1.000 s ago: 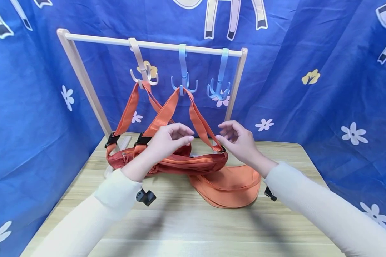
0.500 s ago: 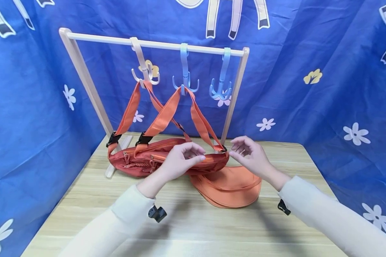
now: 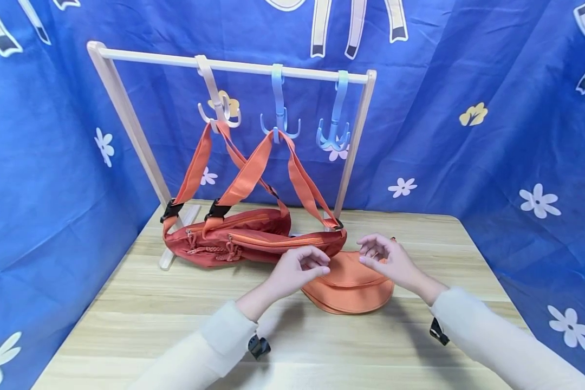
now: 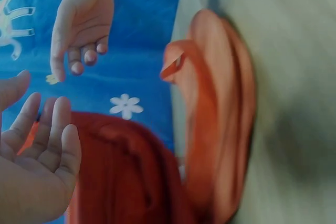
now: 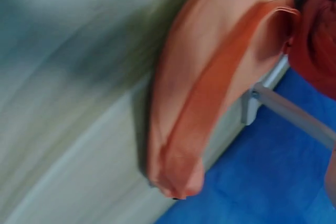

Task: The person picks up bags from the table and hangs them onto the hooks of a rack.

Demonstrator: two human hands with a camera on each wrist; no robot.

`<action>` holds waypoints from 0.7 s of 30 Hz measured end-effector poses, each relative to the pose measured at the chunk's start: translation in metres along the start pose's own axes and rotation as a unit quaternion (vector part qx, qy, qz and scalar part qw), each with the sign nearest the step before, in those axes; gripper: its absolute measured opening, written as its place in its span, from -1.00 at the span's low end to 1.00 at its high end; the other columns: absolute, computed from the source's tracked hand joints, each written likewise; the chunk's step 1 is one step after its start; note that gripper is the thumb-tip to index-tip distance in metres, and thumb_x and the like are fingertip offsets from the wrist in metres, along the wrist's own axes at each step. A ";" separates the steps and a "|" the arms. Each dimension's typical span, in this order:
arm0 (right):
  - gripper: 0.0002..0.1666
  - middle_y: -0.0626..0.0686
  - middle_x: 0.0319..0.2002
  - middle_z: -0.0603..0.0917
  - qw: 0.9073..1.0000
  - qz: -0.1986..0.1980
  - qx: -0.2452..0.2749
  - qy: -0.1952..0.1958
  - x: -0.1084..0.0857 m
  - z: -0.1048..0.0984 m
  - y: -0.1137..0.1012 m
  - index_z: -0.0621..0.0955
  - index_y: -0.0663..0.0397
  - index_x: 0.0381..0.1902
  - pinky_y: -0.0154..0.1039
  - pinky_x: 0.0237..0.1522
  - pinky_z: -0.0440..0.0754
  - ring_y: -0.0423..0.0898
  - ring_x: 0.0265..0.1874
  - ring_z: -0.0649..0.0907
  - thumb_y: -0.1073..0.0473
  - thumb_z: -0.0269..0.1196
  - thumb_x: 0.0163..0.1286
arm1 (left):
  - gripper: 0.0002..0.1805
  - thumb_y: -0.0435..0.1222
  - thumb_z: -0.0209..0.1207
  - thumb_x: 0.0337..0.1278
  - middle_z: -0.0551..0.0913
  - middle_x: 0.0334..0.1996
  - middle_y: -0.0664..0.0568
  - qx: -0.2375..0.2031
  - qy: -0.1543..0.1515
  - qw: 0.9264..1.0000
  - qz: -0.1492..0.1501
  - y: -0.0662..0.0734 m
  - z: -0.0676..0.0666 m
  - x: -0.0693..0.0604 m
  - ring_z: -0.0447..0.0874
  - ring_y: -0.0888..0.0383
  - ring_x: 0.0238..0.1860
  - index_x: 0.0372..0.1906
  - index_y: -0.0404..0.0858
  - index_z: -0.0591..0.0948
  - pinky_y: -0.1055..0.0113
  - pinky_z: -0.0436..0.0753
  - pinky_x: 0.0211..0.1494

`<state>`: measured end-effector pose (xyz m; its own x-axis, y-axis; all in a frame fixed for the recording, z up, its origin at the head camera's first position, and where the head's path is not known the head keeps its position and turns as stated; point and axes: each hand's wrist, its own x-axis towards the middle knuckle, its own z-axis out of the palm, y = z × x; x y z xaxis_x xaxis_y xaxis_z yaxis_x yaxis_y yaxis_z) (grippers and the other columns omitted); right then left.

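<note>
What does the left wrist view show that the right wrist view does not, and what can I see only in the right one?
Only the left wrist view shows a white printed flower and two palms, those of the left grip and the right grip, both holding nothing. Only the right wrist view shows a rack post. Both share the orange bag with its strap, part of a red bag, the table and the blue cloth.

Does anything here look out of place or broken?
Nothing looks spilled or damaged. The odd one out is the rounded orange item, lying on the table while both red bags are strung by orange straps from a white hook and a blue hook.
</note>
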<state>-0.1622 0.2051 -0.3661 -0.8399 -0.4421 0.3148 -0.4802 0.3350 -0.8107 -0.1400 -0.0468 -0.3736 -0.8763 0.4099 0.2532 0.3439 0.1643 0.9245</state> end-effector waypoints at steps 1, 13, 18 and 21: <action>-0.66 0.27 -0.28 0.60 1.000 0.000 0.002 -0.006 -0.002 0.000 0.004 0.52 0.36 -0.05 -0.26 -0.36 0.55 -0.02 -0.36 0.60 0.47 0.29 0.20 | -0.84 -0.45 0.30 0.05 0.68 -0.30 -0.14 -0.001 0.000 1.000 0.001 -0.007 0.004 0.001 0.64 0.06 -0.33 -0.22 -0.36 0.64 0.37 0.56 -0.31; -0.61 0.32 -0.26 0.61 0.999 -0.002 -0.010 -0.043 -0.017 -0.002 0.055 0.52 0.39 -0.06 -0.20 -0.31 0.61 0.01 -0.34 0.64 0.49 0.34 0.13 | -0.77 -0.41 0.34 0.03 0.68 -0.23 -0.17 -0.002 -0.001 1.000 -0.012 -0.054 0.046 0.003 0.68 0.09 -0.30 -0.16 -0.36 0.64 0.29 0.60 -0.23; -0.58 0.28 -0.25 0.63 0.998 -0.014 -0.031 -0.054 -0.022 -0.005 0.087 0.54 0.35 -0.06 -0.14 -0.27 0.62 0.02 -0.33 0.65 0.42 0.39 0.11 | -0.73 -0.40 0.35 0.03 0.66 -0.19 -0.21 -0.006 0.002 1.000 -0.011 -0.063 0.060 0.004 0.68 0.00 -0.22 -0.13 -0.37 0.63 0.18 0.61 -0.12; -0.56 0.24 -0.23 0.63 0.997 -0.015 -0.031 -0.064 -0.024 -0.008 0.097 0.55 0.30 -0.06 -0.12 -0.26 0.62 0.03 -0.30 0.66 0.36 0.43 0.09 | -0.71 -0.38 0.37 0.01 0.66 -0.18 -0.18 0.023 0.007 1.000 -0.001 -0.066 0.068 0.005 0.67 -0.01 -0.16 -0.11 -0.34 0.64 0.14 0.58 -0.04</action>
<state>-0.1912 0.2548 -0.4486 -0.7869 -0.5549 0.2699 -0.5236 0.3690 -0.7679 -0.1439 0.0049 -0.4525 -0.8817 0.3971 0.2550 0.3566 0.2067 0.9111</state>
